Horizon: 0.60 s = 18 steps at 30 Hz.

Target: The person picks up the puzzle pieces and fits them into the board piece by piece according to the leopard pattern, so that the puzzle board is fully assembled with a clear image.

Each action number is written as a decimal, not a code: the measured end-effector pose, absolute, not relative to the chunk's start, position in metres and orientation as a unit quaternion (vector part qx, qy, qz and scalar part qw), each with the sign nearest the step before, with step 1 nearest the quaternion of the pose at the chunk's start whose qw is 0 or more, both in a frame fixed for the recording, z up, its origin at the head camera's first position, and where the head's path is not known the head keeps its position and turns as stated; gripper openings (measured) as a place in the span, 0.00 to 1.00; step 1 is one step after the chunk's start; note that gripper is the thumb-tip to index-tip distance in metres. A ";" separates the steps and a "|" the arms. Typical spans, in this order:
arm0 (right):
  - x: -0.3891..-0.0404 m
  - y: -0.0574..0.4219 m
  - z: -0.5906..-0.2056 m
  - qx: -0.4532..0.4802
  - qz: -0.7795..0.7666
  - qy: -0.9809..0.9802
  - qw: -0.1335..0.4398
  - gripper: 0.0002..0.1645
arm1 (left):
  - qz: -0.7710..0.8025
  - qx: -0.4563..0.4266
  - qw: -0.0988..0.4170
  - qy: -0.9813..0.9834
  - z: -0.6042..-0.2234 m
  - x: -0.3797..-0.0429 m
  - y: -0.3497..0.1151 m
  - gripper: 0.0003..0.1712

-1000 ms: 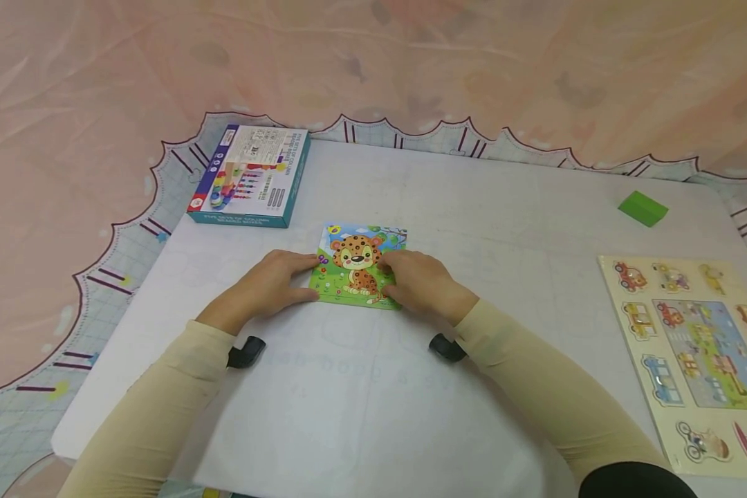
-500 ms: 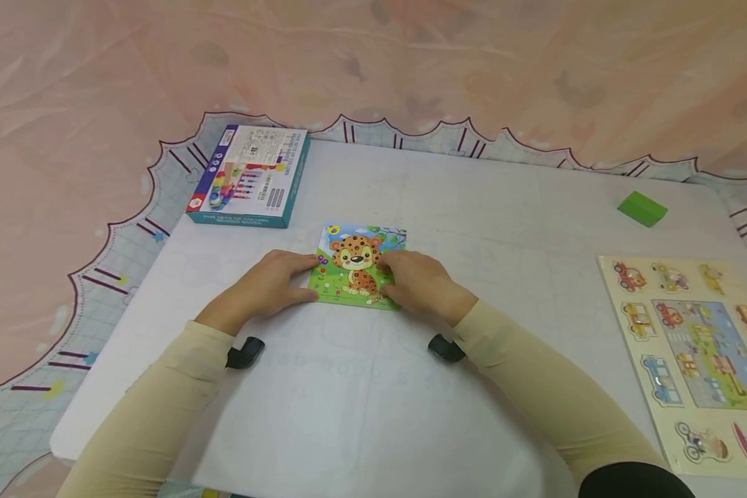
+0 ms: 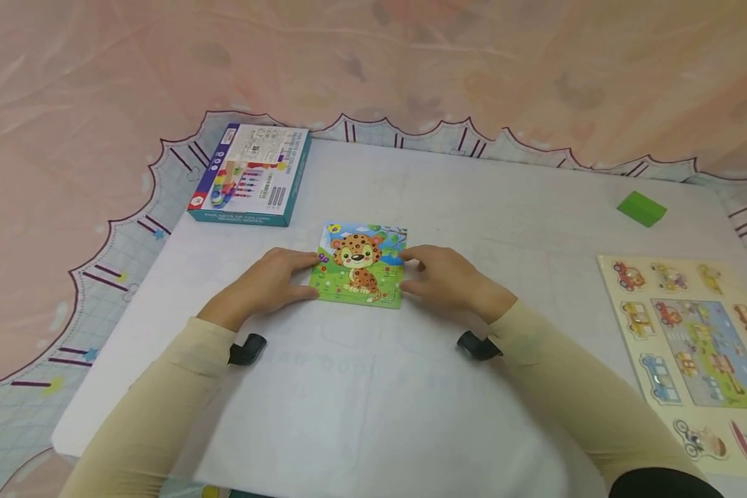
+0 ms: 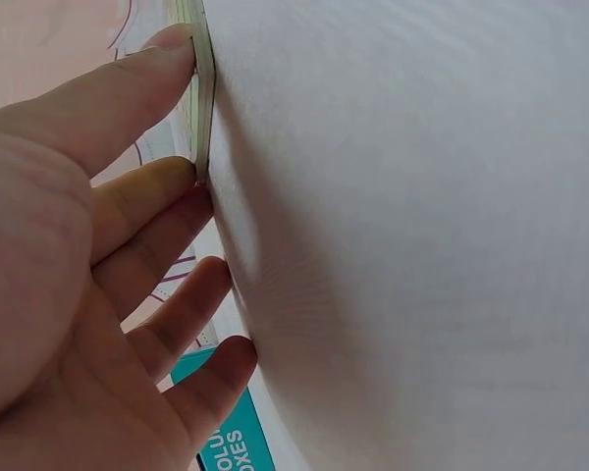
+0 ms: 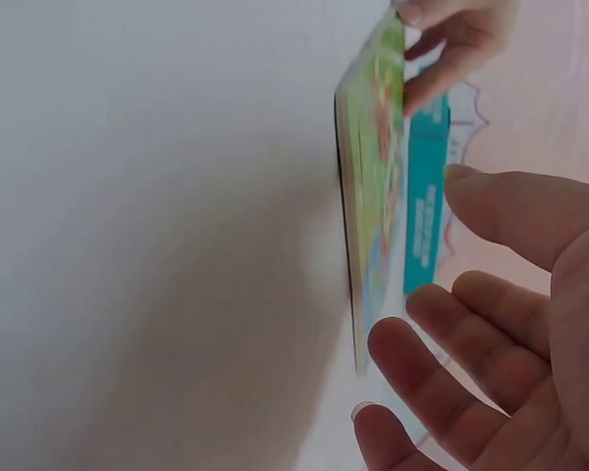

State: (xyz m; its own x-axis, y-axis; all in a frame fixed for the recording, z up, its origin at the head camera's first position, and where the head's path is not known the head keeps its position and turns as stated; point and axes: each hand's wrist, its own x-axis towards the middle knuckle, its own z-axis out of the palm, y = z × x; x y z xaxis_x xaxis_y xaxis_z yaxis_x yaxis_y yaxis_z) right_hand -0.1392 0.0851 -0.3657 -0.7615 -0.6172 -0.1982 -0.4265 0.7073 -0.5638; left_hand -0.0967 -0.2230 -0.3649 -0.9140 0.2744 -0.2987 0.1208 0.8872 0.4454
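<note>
A square leopard picture puzzle [image 3: 360, 268] lies flat on the white table [image 3: 348, 415], showing a spotted cub on green grass. In the left wrist view the puzzle's edge [image 4: 205, 108] looks thick and pale. My left hand [image 3: 270, 282] touches its left side with thumb and index finger, the fingers fairly straight. On the other side, my right hand [image 3: 451, 280] has its thumb and fingers spread apart beside the right edge. The right wrist view shows this hand [image 5: 510, 363] holding nothing, with a gap between its thumb and the puzzle [image 5: 373, 177].
A teal-sided boxed toy [image 3: 252, 173] lies at the back left. At the back right sits a green block [image 3: 642, 209]. A wooden vehicle peg puzzle board [image 3: 653, 415] lies along the right side. A peach cloth [image 3: 373, 62] hangs behind the table.
My right hand has let go of the puzzle's right part and drawn back to the right, uncovering that side of the picture. The left hand stays at the left edge.
</note>
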 end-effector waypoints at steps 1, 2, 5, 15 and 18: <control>-0.140 0.089 -0.364 -0.286 -0.248 0.906 0.189 0.35 | 0.214 0.101 0.182 0.954 -0.364 -0.097 -0.223 0.38; -0.140 0.094 -0.363 -0.284 -0.244 0.908 0.189 0.35 | 0.215 0.099 0.184 0.954 -0.363 -0.098 -0.223 0.38; -0.141 0.106 -0.359 -0.277 -0.235 0.912 0.191 0.36 | 0.215 0.095 0.193 0.953 -0.361 -0.100 -0.223 0.38; -0.145 0.146 -0.347 -0.254 -0.197 0.928 0.188 0.40 | 0.187 0.102 0.186 0.959 -0.345 -0.109 -0.228 0.35; -0.146 0.157 -0.341 -0.245 -0.178 0.936 0.182 0.40 | 0.166 0.107 0.174 0.965 -0.337 -0.111 -0.230 0.36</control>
